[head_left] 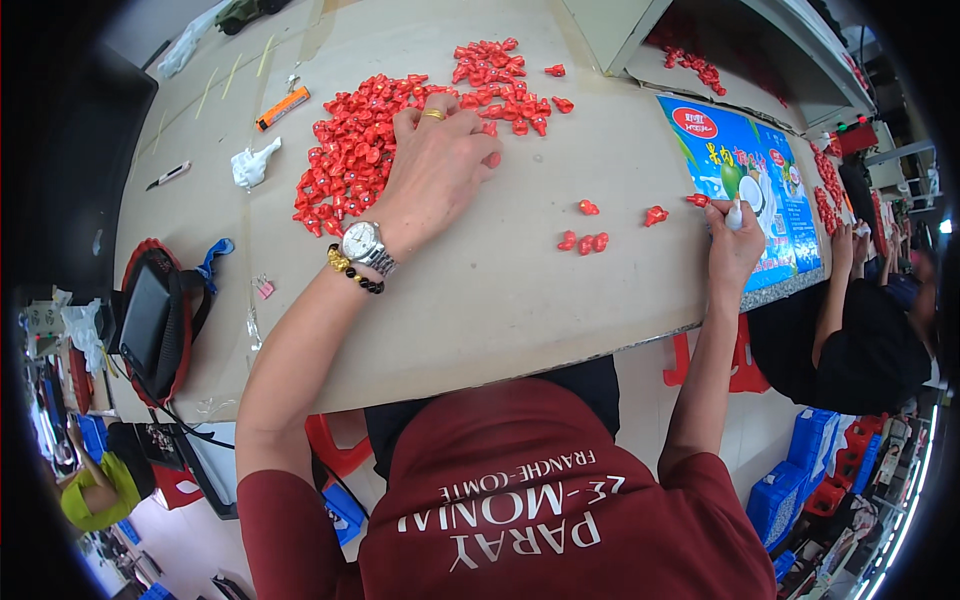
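Note:
A heap of small red plastic pieces (pixel 350 150) covers the far middle of the table. Over its right side my left hand (pixel 440 170) is bent with its fingers curled down, and one red piece (pixel 493 160) shows at the thumb side, seemingly pinched there. The other fingertips are hidden. My right hand (pixel 735 250) is closed round a white pen-like tube (pixel 735 214), whose rounded end sticks up. Another red piece (pixel 697 200) is at that hand's fingertips. Between the hands several loose red pieces (pixel 584 243) lie on the table.
A blue printed sheet (pixel 790 190) lies under and beyond my right hand. Leftward are an orange tube (pixel 283 108), a crumpled white wad (pixel 255 163), a cutter knife (pixel 168 175) and a black-and-red bag (pixel 155 320). A grey shelf (pixel 640 30) stands far right; other people work on both sides.

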